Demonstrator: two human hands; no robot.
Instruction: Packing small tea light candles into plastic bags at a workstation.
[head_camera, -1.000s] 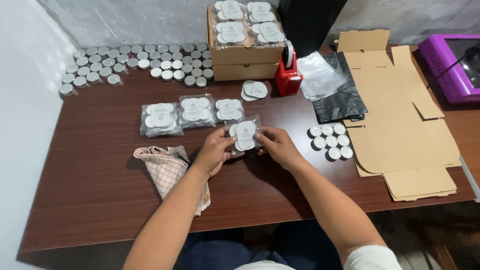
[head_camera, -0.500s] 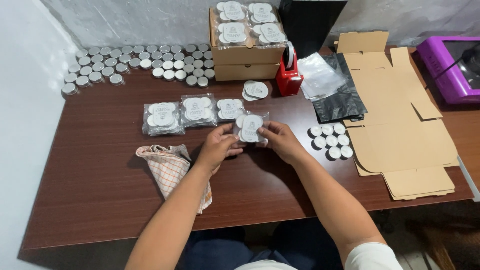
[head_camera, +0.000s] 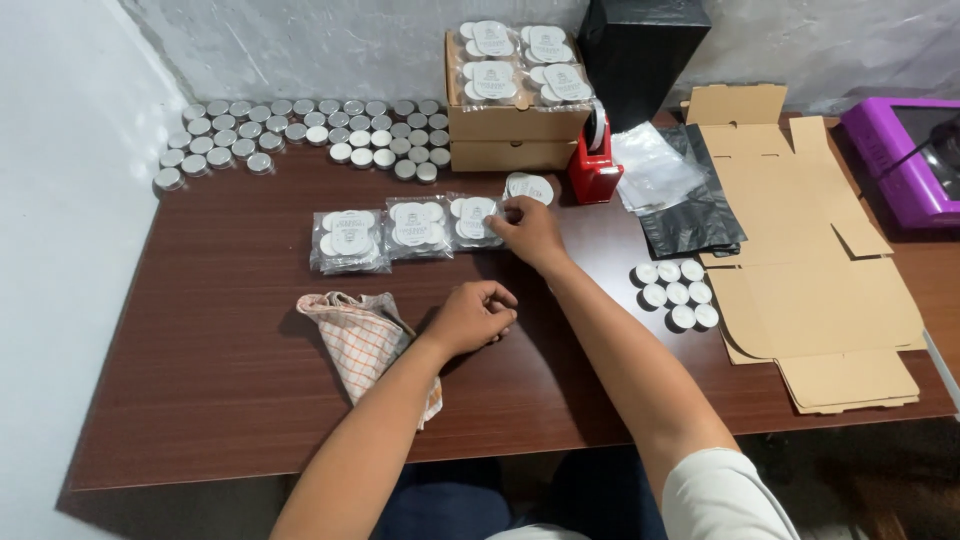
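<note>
A dark reddish-brown wooden table (head_camera: 200, 400) fills the room here, pushed against a rough grey-white wall. Nearest us, the left hand (head_camera: 472, 317) rests on the wood in a loose fist, fingers curled together and holding nothing that I can see, just beside a crumpled checked orange-and-white cloth (head_camera: 365, 340). The forearm lies flat and relaxed.

Further out, the right hand (head_camera: 530, 228) reaches forward with the arm nearly straight, fingertips pressed on the edge of a clear plastic packet of round white-lidded tins (head_camera: 472, 220), the third in a row of such packets. Whether the fingers pinch it or only push is hard to tell from here. To seat it well, I'd say keep it flat and square with its neighbour, edges just touching.

Beyond that: a red tape dispenser (head_camera: 594, 170), a brown cardboard box (head_camera: 510, 130) topped with more packets, and rows of loose silver tins (head_camera: 300, 130).
</note>
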